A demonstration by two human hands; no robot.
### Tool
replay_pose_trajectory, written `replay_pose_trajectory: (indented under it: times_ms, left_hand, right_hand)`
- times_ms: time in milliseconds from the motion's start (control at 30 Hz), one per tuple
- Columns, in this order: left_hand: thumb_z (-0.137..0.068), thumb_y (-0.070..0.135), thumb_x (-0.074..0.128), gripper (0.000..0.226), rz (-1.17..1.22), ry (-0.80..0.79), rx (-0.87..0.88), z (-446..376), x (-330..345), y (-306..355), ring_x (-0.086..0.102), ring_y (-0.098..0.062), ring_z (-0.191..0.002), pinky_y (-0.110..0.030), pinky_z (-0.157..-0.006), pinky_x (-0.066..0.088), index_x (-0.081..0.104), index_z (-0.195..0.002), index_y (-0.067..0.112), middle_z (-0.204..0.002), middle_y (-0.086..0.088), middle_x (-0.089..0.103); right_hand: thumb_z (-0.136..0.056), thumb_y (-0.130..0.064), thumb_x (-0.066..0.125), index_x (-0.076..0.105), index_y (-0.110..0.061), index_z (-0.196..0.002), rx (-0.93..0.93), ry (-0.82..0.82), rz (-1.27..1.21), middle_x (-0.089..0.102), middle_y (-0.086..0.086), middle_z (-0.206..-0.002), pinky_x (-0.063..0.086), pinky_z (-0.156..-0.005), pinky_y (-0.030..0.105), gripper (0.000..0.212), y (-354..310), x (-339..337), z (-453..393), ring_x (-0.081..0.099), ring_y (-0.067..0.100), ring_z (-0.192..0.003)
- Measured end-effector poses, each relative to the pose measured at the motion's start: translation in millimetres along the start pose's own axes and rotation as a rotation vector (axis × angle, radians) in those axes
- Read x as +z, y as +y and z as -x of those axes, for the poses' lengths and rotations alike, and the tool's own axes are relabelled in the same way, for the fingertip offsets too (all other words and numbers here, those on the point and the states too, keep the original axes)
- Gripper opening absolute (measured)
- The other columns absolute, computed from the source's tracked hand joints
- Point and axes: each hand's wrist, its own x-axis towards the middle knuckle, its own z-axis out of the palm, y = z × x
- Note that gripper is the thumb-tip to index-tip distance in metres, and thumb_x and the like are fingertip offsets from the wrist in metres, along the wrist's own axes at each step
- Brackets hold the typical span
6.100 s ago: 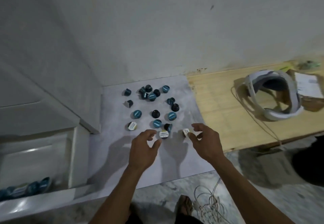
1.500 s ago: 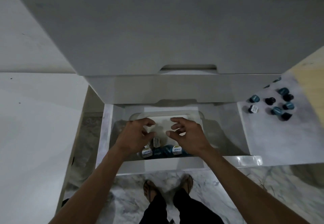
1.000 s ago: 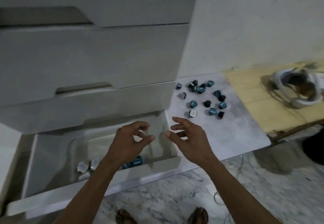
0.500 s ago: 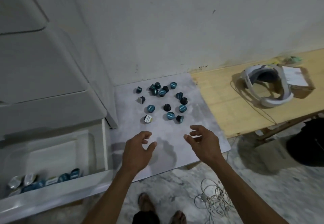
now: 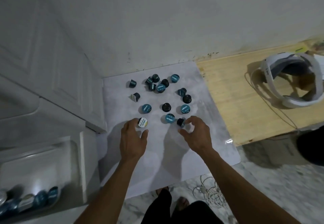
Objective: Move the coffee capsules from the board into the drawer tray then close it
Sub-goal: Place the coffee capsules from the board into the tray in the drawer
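Several teal and black coffee capsules point(image 5: 160, 88) lie scattered on the far half of a pale board point(image 5: 164, 160). My left hand point(image 5: 133, 138) reaches a white-lidded capsule point(image 5: 143, 122); its fingertips touch the capsule's left side and the thumb sits spread just below it. My right hand point(image 5: 195, 133) curves around a black capsule point(image 5: 181, 122), with the index finger at its right side and the thumb a little apart below. Neither hand has closed on its capsule. At lower left the open drawer tray point(image 5: 43, 162) holds several capsules point(image 5: 37, 199) along its near edge.
White cabinet fronts point(image 5: 43, 66) rise to the left of the board. A wooden table point(image 5: 242, 104) at right carries a white headset point(image 5: 291, 81) with a cable. Coiled white cable point(image 5: 208, 192) lies on the marble floor by my feet.
Both hands left the drawer tray, swung right to the board and moved forward. They now reach the nearest two capsules, left on the white-lidded one, right on the black one.
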Motion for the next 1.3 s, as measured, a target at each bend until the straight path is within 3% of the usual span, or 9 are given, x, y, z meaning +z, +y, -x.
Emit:
replay_pose_trajectory:
  times_ms: [133, 333, 467, 767, 933, 1100, 1300]
  left_hand:
    - [-0.081, 0.021, 0.076, 0.049, 0.002, -0.012, 0.002, -11.6, 14.6, -5.7, 0.055, -0.028, -0.112, -0.039, -0.092, 0.049, 0.053, -0.124, 0.011, -0.121, -0.010, 0.059]
    - [-0.084, 0.025, 0.073, 0.043, -0.077, 0.018, -0.047, -14.5, 27.4, -2.8, 0.056, -0.026, -0.110, -0.045, -0.089, 0.053, 0.054, -0.121, 0.015, -0.118, -0.008, 0.061]
    - [-0.084, 0.024, 0.072, 0.037, -0.095, 0.057, -0.043, -16.7, 32.4, -6.6, 0.060, -0.026, -0.104, -0.041, -0.086, 0.055, 0.057, -0.117, 0.016, -0.113, -0.007, 0.064]
    - [-0.084, 0.027, 0.073, 0.034, -0.067, 0.122, -0.001, -6.5, 40.8, -10.9, 0.063, -0.024, -0.100, -0.044, -0.085, 0.057, 0.062, -0.113, 0.012, -0.110, -0.008, 0.068]
    - [-0.084, 0.028, 0.073, 0.038, -0.041, 0.149, -0.005, -1.6, 44.5, -14.8, 0.064, -0.025, -0.103, -0.044, -0.088, 0.057, 0.063, -0.116, 0.009, -0.114, -0.010, 0.068]
    - [-0.083, 0.026, 0.074, 0.037, 0.014, 0.181, 0.032, 0.9, 45.7, -19.0, 0.065, -0.025, -0.102, -0.046, -0.088, 0.057, 0.066, -0.113, 0.005, -0.111, -0.011, 0.070]
    - [-0.082, 0.020, 0.075, 0.032, 0.092, 0.198, 0.044, 8.3, 44.1, -14.7, 0.066, -0.025, -0.100, -0.047, -0.085, 0.057, 0.067, -0.109, 0.005, -0.107, -0.011, 0.070]
  right_hand:
    - [-0.073, -0.031, 0.084, 0.054, -0.026, -0.088, -0.011, -0.043, 0.016, 0.058, -0.008, -0.097, 0.057, -0.069, 0.040, 0.034, 7.0, 10.4, -16.4, 0.060, 0.023, -0.086]
    - [-0.078, -0.029, 0.079, 0.056, -0.021, -0.085, -0.088, -0.056, 0.085, 0.061, -0.004, -0.089, 0.046, -0.066, 0.028, 0.026, 13.6, 19.2, -28.3, 0.057, 0.019, -0.082]
    - [-0.081, -0.024, 0.077, 0.058, -0.015, -0.087, -0.174, -0.072, 0.121, 0.062, -0.003, -0.089, 0.036, -0.062, 0.014, 0.021, 16.6, 19.4, -33.6, 0.052, 0.016, -0.079]
    - [-0.084, -0.029, 0.071, 0.062, -0.014, -0.101, -0.380, -0.075, 0.345, 0.069, 0.007, -0.101, 0.051, -0.067, 0.036, 0.025, 15.6, 12.3, -43.4, 0.056, 0.029, -0.088]
    - [-0.081, -0.032, 0.076, 0.061, -0.016, -0.107, -0.392, -0.086, 0.254, 0.066, 0.005, -0.110, 0.052, -0.072, 0.035, 0.034, 23.4, 16.8, -40.2, 0.059, 0.027, -0.094]
    - [-0.078, -0.025, 0.081, 0.062, -0.015, -0.114, -0.406, -0.069, 0.120, 0.062, 0.005, -0.123, 0.053, -0.088, 0.033, 0.043, 50.5, 18.5, -25.5, 0.058, 0.025, -0.109]
    - [-0.082, -0.022, 0.077, 0.069, -0.014, -0.112, -0.478, 0.036, 0.122, 0.068, 0.004, -0.115, 0.051, -0.076, 0.025, 0.031, 58.3, 23.5, -26.2, 0.062, 0.024, -0.103]
